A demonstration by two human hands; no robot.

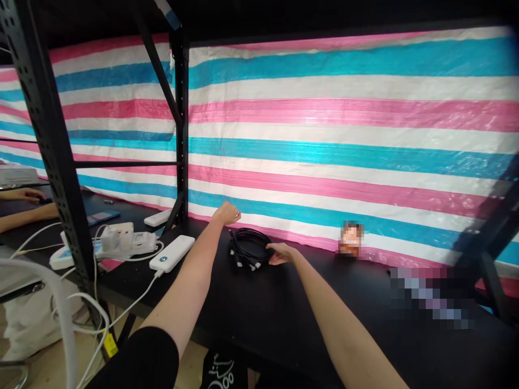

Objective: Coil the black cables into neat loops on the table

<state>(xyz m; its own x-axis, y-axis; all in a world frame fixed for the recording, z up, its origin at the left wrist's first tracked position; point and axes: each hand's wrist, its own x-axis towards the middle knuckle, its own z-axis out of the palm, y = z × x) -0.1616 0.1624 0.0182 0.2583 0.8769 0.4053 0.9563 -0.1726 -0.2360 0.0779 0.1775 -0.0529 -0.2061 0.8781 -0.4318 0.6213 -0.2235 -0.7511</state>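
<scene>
The right hand (280, 253) touches the round coil of thin black cable (247, 252) mid-frame, but I cannot tell if its fingers pinch; the left hand (227, 214), left of middle, has fingers curled together

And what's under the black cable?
The black cable lies on the table, whose black top shows around it. The spot right beneath is covered, and the right hand hides part of one side, so I can't tell if anything's there.

Cable (245, 255) on shelf (259, 308), right of power bank (175, 252)
</scene>
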